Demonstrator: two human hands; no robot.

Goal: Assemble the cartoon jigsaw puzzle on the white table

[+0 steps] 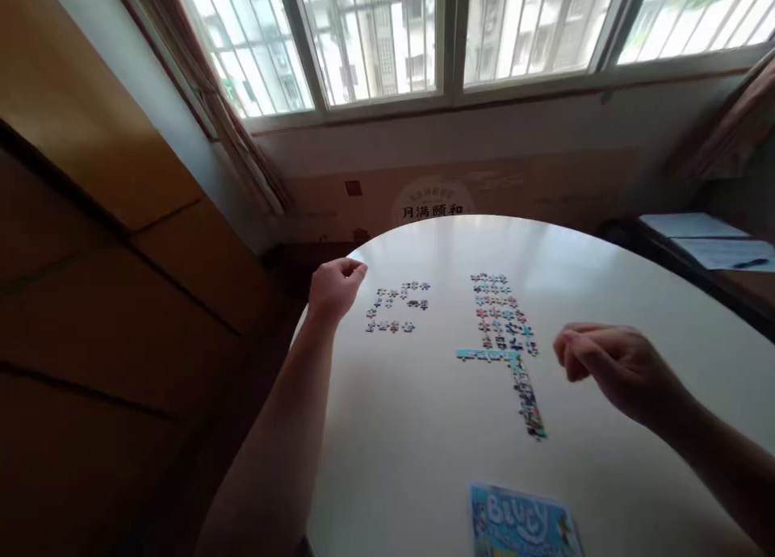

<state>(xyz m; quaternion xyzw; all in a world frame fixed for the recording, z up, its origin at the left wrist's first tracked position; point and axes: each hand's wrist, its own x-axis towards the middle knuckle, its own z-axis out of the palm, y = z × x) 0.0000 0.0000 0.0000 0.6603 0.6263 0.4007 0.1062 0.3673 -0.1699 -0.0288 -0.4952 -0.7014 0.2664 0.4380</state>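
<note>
My left hand is closed near the table's left edge, thumb against curled fingers. It is nearest to a loose group of puzzle pieces. What it holds, if anything, is hidden. On the right, my right hand is closed too, its fingers curled inward, and I cannot make out anything in them. Just left of it, several rows of separate puzzle pieces lie close together. Below these rows, joined pieces form a corner: a light blue strip and a darker strip running toward me.
A blue "Bluey" picture sheet or box lies at the near side of the round white table. Papers rest on a dark surface at right. Wooden cabinets stand at left, and barred windows are beyond.
</note>
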